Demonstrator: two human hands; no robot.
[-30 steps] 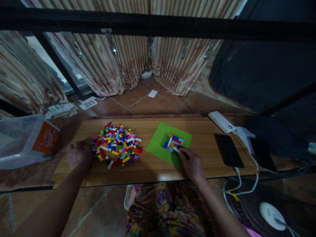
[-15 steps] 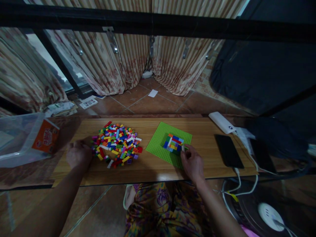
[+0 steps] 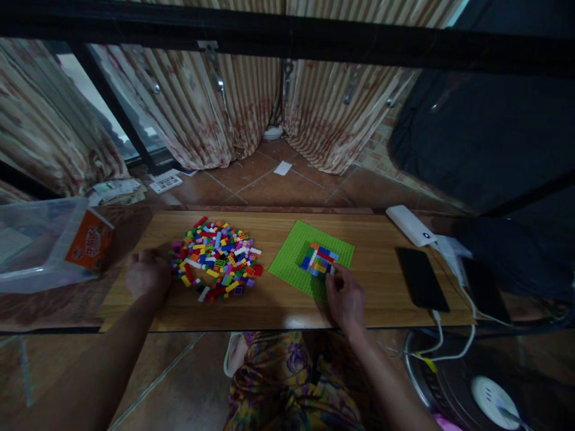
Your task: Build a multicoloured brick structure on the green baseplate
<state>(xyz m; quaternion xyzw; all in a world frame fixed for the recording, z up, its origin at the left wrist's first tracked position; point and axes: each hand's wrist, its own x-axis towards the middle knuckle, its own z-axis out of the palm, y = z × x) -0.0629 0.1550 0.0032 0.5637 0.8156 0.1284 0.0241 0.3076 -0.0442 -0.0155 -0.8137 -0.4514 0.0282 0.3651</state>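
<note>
My right hand [image 3: 345, 297] is closed in a pinch at the near right corner of a low block of coloured toy bricks [image 3: 320, 258]. A small light-coloured brick [image 3: 332, 269] shows at its fingertips, partly hidden. The block sits on a green studded baseplate [image 3: 287, 257]. At the left end of the wooden board, my left hand [image 3: 147, 276] rests with curled fingers beside a pile of loose toy bricks [image 3: 218, 260]. Whatever those fingers may hold is hidden.
A clear plastic box [image 3: 40, 239] with an orange label stands at the left. On the right lie a white power bank [image 3: 409, 225], a black phone [image 3: 421, 278] and white cables [image 3: 449, 356]. Below them is a round dark stool [image 3: 449, 383] with a white socket unit [image 3: 494, 401].
My right hand has shifted slightly left against the brick block, and the light brick shows less between its fingers. My left hand stays beside the pile. The whole view has shifted a little.
</note>
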